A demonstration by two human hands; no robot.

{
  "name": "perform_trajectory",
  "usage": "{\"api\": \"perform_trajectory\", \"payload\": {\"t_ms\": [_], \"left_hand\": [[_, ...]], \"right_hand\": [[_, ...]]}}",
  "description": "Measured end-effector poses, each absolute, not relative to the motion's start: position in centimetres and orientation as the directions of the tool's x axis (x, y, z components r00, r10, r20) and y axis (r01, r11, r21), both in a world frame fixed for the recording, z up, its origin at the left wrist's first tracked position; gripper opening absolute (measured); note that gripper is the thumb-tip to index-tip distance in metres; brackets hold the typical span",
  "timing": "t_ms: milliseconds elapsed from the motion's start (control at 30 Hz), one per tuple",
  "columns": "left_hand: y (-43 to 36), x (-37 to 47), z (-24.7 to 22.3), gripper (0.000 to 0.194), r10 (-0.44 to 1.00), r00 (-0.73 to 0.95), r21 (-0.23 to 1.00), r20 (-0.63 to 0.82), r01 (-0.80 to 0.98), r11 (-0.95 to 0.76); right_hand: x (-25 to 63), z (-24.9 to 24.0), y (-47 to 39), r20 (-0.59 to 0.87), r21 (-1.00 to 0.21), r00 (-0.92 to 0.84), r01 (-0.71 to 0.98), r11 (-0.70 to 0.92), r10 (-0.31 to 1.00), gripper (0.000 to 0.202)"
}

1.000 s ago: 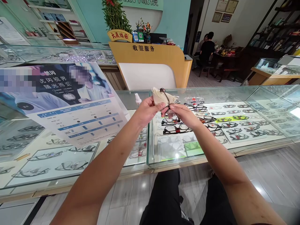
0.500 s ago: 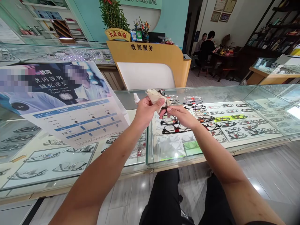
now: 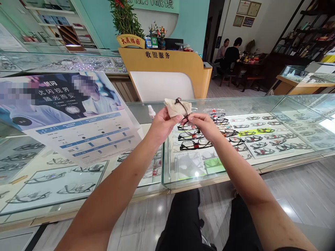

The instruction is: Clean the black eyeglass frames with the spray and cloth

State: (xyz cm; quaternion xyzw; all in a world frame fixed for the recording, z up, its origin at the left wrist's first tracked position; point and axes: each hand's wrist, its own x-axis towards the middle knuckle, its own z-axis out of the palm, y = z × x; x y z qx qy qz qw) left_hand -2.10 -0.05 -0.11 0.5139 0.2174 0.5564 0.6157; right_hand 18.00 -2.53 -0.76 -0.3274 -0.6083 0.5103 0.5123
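Observation:
My left hand [image 3: 162, 127] is closed on a beige cleaning cloth [image 3: 173, 108], thumb on the near side. A dark-framed pair of glasses [image 3: 185, 105] lies against the cloth, its thin rim or arm curving over the right part. My right hand [image 3: 204, 124] pinches the lower end of this frame between thumb and fingers, close beside the left fingertips. Part of the glasses is hidden behind the cloth and fingers. Both hands are above the glass display case [image 3: 167, 190].
Rows of glasses [image 3: 195, 143] lie inside the case below my hands. A small white bottle [image 3: 151, 111] stands on the glass left of the cloth. A folded leaflet [image 3: 102, 132] stands at left. Behind are a wooden counter [image 3: 162, 62] and two seated people [image 3: 232, 50].
The cloth has spread flatter and opened out in my left hand. More of the dark frame now shows in front of it. Both hands stay nearly in place.

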Motion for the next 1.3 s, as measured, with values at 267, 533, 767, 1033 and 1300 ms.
{"api": "perform_trajectory", "payload": {"t_ms": [267,533,767,1033,1300], "left_hand": [[-0.3,-1.3,-0.7,0.057,0.904,0.276,0.879,0.326,-0.440,-0.182],[0.0,-1.2,-1.1,0.062,0.948,0.134,0.886,0.289,-0.413,-0.212],[0.5,-1.4,-1.2,0.063,0.938,0.146,0.878,0.314,-0.421,-0.228],[0.4,-2.0,-0.3,0.056,0.909,0.273,0.871,0.314,-0.463,-0.162],[0.5,-1.8,-1.1,0.059,0.922,0.219,0.893,0.320,-0.395,-0.216]], "right_hand": [[18.1,0.0,-3.2,0.324,-0.942,-0.327,-0.028,0.334,0.888,0.051],[17.6,-0.3,-3.1,0.338,-0.935,-0.371,-0.026,0.354,0.865,0.052],[17.6,-0.4,-3.1,0.337,-0.927,-0.355,0.039,0.374,0.872,0.053],[18.2,-0.7,-2.7,0.316,-0.941,-0.296,0.020,0.337,0.901,0.049],[16.9,-2.0,-2.3,0.312,-0.950,-0.294,-0.081,0.302,0.903,0.049]]}}
